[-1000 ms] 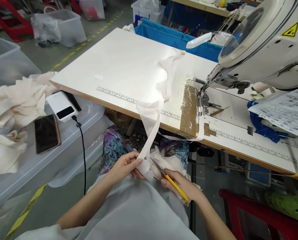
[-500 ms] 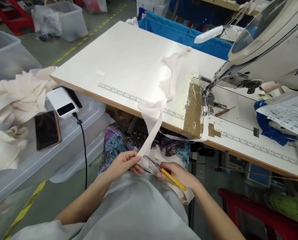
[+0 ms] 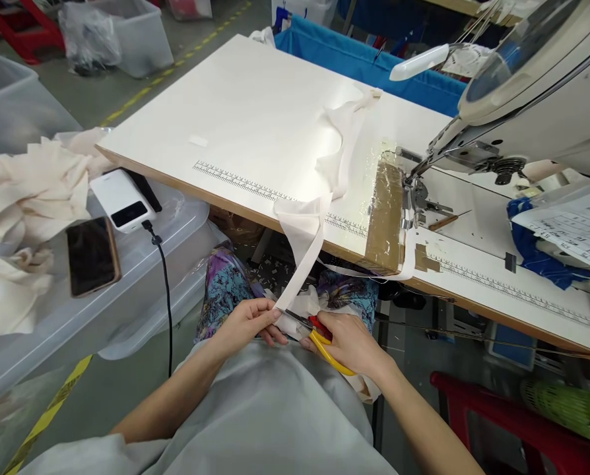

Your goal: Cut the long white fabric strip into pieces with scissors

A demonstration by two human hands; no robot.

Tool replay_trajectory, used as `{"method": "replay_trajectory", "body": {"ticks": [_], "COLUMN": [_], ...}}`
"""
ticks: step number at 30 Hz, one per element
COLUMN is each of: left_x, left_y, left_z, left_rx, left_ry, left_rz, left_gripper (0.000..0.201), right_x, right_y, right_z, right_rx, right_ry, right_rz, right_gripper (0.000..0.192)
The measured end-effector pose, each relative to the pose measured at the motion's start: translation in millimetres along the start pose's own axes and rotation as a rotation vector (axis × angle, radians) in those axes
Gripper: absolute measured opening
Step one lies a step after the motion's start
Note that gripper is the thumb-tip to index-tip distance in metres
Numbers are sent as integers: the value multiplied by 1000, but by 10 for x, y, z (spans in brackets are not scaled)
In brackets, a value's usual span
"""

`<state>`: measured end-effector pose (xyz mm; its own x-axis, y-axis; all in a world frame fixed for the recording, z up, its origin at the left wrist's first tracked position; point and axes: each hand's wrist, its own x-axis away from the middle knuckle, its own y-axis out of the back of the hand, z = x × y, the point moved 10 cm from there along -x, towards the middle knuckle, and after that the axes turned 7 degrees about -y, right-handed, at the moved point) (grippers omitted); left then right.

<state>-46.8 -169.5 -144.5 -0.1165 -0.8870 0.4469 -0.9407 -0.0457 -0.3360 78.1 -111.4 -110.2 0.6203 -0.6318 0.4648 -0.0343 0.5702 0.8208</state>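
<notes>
Left hand (image 3: pixel 248 323): low middle of frame, over the lap. Grip shut, pinching the white strip (image 3: pixel 302 254) near its low end.
Right hand (image 3: pixel 349 343): just right of the left hand. Grip shut round the yellow snips (image 3: pixel 325 346); blades point left & touch the strip by the left fingers.
White strip: hangs from the bench (image 3: pixel 255 112) edge down to the hands, pulled tight. Its upper part lies on the bench, mid frame, going up twd the blue bin (image 3: pixel 354 66).
Sewing machine (image 3: pixel 537 92): upper right, on the bench.
Phone (image 3: pixel 92 254): left side, flat on a clear box lid (image 3: pixel 141 270).
Power bank (image 3: pixel 124 204): just above the phone, black cable (image 3: pixel 166 303) hanging down.
Cream cloth pile (image 3: pixel 22 211): far left.
Paper sheet (image 3: pixel 572 231): right edge.
</notes>
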Motion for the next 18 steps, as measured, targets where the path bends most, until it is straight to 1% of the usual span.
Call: {"method": "replay_trajectory", "body": {"ticks": [6,9,13,15,16,17,18], "left_x": [-26,-31,-8,-8,-24,-49,-74], "left_y": [14,-18,-34,26,107,225,362], "left_z": [15,31,58,30,-34,-146,-312], "left_rx": [20,29,4,-98,-196,-323,-465], "left_ry": [-8,0,16,2,-37,-101,-191], "left_rz": [11,26,44,57,34,-26,-120], "left_gripper": [43,45,47,44,43,43,43], "right_x": [-14,-51,-112,-113,-98,-68,-26], "right_y": [-55,-34,-14,-29,-45,-70,-100], "right_z": [-45,8,59,9,-37,-95,-161], "right_rx": [-8,6,-38,-60,-71,-85,-107], "right_ry": [-36,-12,9,-7,-19,-28,-38], "right_rz": [9,4,11,-4,-22,-45,-74], "right_gripper": [50,47,46,46,46,46,46]}}
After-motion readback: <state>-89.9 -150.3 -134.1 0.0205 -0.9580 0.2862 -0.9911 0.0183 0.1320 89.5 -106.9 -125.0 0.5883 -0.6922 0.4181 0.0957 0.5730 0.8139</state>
